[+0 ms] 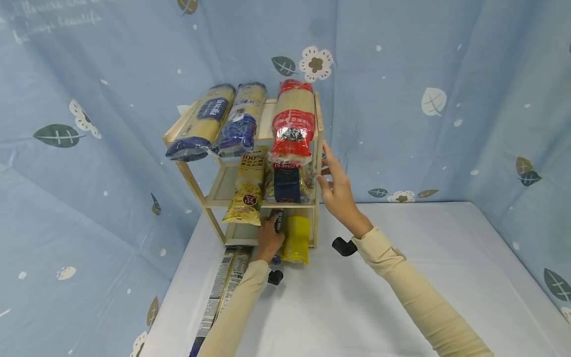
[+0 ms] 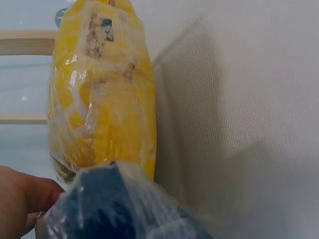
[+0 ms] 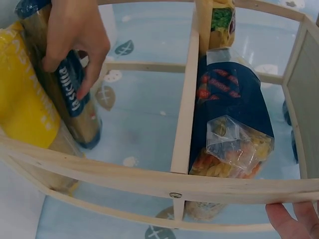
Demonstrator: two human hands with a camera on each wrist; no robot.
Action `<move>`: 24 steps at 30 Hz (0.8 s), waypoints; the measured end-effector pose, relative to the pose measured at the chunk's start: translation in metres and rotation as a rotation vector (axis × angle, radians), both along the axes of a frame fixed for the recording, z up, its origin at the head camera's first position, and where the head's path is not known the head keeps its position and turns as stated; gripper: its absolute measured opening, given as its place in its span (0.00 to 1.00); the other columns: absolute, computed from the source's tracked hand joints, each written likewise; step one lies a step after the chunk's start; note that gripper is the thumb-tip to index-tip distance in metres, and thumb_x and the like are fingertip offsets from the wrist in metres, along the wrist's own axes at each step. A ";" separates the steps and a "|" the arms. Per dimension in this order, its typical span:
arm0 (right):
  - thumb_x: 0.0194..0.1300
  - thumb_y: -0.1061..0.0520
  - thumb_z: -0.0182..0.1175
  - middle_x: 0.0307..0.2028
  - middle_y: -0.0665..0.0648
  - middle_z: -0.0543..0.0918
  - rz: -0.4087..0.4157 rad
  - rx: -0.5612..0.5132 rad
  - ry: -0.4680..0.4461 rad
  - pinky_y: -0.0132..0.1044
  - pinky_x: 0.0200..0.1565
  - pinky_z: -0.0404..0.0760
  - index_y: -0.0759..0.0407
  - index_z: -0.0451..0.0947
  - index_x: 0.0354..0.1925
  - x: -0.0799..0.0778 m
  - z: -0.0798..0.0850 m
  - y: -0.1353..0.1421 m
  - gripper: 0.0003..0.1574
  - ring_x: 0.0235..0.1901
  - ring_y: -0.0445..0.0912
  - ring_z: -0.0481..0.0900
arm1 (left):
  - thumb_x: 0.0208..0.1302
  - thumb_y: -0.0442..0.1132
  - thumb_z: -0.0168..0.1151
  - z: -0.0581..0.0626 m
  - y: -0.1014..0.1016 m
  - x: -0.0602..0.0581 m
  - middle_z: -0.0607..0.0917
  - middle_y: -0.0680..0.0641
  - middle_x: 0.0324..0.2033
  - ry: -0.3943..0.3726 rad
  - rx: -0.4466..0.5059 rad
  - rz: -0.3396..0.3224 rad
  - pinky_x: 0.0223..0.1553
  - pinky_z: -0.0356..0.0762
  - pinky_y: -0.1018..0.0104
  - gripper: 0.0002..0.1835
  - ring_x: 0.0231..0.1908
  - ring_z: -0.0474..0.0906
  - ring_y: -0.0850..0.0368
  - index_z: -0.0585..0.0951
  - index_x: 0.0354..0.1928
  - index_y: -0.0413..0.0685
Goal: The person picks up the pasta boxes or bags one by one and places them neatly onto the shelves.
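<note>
My left hand grips a spaghetti pack with a dark blue label at the bottom level of a small wooden rack. In the right wrist view the fingers lie around the pack's upper side. Its blue plastic end fills the lower part of the left wrist view. Just right of it leans a yellow pasta pack. At the rack's right side, my right hand touches the frame with fairly straight fingers; some fingertips show at a rail in the right wrist view.
On the top shelf lie two blue-ended spaghetti packs and a red one. The middle shelf holds a yellow pasta bag and a dark blue one. More long packs lie on the white table at front left.
</note>
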State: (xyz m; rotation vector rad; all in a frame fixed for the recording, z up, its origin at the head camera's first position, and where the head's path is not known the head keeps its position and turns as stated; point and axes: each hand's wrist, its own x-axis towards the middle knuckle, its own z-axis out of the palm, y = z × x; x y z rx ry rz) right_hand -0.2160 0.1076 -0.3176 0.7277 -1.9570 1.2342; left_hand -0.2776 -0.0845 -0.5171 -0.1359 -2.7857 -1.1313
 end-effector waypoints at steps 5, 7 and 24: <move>0.61 0.80 0.51 0.48 0.78 0.70 0.006 -0.014 0.000 0.51 0.31 0.79 0.78 0.48 0.68 0.002 0.002 -0.002 0.39 0.40 0.65 0.73 | 0.52 0.28 0.62 0.002 -0.005 0.003 0.65 0.30 0.61 -0.017 -0.055 0.004 0.39 0.70 0.44 0.31 0.51 0.70 0.33 0.73 0.62 0.44; 0.62 0.80 0.51 0.49 0.77 0.70 0.004 -0.015 -0.003 0.51 0.31 0.79 0.76 0.48 0.69 0.002 0.002 -0.002 0.40 0.40 0.66 0.73 | 0.51 0.31 0.64 0.002 -0.008 0.005 0.64 0.31 0.63 -0.024 -0.097 0.008 0.43 0.69 0.38 0.32 0.54 0.68 0.32 0.73 0.62 0.46; 0.63 0.79 0.51 0.54 0.75 0.69 0.002 -0.027 -0.017 0.50 0.30 0.78 0.74 0.47 0.70 -0.004 -0.005 0.000 0.40 0.41 0.65 0.73 | 0.62 0.43 0.64 0.013 -0.029 0.028 0.66 0.32 0.62 0.015 -0.154 -0.064 0.48 0.65 0.32 0.25 0.59 0.63 0.32 0.75 0.61 0.48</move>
